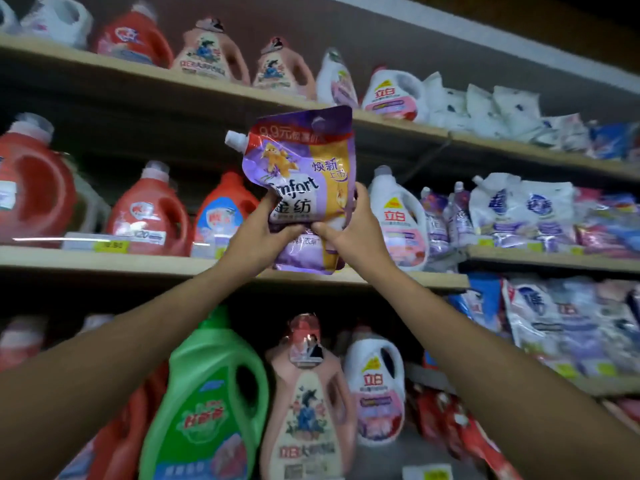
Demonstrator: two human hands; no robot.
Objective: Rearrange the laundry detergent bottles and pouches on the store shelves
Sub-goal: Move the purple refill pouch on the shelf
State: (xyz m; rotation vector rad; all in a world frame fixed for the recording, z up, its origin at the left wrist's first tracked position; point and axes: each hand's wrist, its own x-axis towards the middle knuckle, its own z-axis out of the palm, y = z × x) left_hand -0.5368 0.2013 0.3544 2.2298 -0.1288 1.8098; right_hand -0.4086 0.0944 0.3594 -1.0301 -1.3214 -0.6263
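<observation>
The shelves (pixel 104 263) rose in tiers, with jugs mostly to the left and soft packs (pixel 519 209) to the right, probably so that like stood with like. The purple pouch (pixel 304 174) was held upright in front of the middle tier, between a red bottle (pixel 225 213) and a white bottle (pixel 398 216), its label facing out, perhaps to check it or line it up with the gap there. The left hand (pixel 263 233) and right hand (pixel 349 230) gripped its lower half from either side, thumbs nearly touching, since a soft pack would likely sag under one hand. The fingers (pixel 360 192) curled round the pouch. Its white spout (pixel 235 138) stayed uppermost.
</observation>
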